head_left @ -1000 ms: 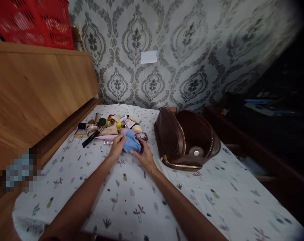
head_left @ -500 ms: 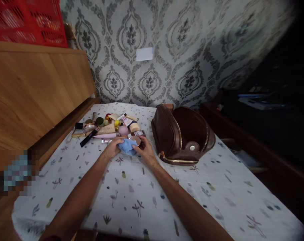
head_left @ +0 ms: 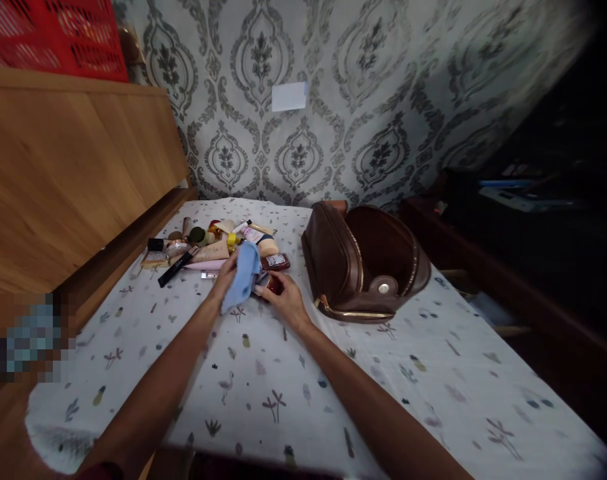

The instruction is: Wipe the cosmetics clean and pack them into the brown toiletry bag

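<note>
My left hand (head_left: 222, 280) is closed on a light blue cloth (head_left: 242, 277), which hangs down in front of its fingers. In my right hand (head_left: 289, 301) is a small round cosmetic container (head_left: 272, 284), reddish-brown and shiny, partly hidden by the fingers. Cloth and container are close together above the table. Just beyond my hands lies a cluster of cosmetics: a black tube (head_left: 177, 267), a beige tube (head_left: 212, 252), a pink tube (head_left: 203, 265) and a brown item with a white label (head_left: 275, 261).
To the right stands a brown leather bag (head_left: 333, 260), unzipped and gaping. A patterned white cloth (head_left: 253, 400) covers the table. A wooden cabinet (head_left: 83, 147) with a red plastic crate (head_left: 68, 40) on top borders the left side; patterned wallpaper rises behind.
The blue cloth has gone from bunched around the container to hanging upright from my left hand. My right hand has turned the container, so its reddish-brown side shows.
</note>
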### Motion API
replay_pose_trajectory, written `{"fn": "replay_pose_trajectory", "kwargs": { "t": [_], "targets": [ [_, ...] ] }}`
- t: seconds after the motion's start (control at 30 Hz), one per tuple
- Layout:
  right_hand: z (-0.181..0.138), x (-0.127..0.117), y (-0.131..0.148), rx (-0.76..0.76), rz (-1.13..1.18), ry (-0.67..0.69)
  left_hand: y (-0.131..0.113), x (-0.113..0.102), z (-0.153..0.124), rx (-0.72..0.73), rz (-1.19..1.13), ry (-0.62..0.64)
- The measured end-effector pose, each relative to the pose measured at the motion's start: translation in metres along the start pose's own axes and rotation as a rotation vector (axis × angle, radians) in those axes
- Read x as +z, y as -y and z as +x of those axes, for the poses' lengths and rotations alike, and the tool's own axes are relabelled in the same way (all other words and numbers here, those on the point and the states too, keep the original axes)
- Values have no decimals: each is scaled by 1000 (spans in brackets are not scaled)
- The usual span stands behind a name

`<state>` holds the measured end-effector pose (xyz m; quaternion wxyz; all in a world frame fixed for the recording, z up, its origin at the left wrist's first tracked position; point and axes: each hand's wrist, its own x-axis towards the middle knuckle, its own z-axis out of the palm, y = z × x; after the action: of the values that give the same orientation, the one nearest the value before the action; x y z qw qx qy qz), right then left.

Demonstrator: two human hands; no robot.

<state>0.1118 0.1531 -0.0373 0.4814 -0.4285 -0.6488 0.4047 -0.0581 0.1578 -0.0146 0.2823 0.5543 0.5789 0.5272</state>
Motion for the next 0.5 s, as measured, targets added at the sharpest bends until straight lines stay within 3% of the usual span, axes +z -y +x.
{"fn": "replay_pose_trajectory", "kwargs": {
  "t": [0.1,0.13,0.3,0.4,0.5],
  "targets": [
    [1,-2,-3,-70,-41,51,-4,8,-4,141,43,276],
    [1,-3,-3,-93,-59,73,-5,9,-5,182,64,316],
    [-3,-7,4,-108,-154,171,-11,8,-9,311,256,239],
    [-6,-6,9,-87,-164,156,-16,3,-18,361,385,202],
    [-7,-3,7,-162,-171,125,-19,-2,-29,428,485,250]
  ]
}}
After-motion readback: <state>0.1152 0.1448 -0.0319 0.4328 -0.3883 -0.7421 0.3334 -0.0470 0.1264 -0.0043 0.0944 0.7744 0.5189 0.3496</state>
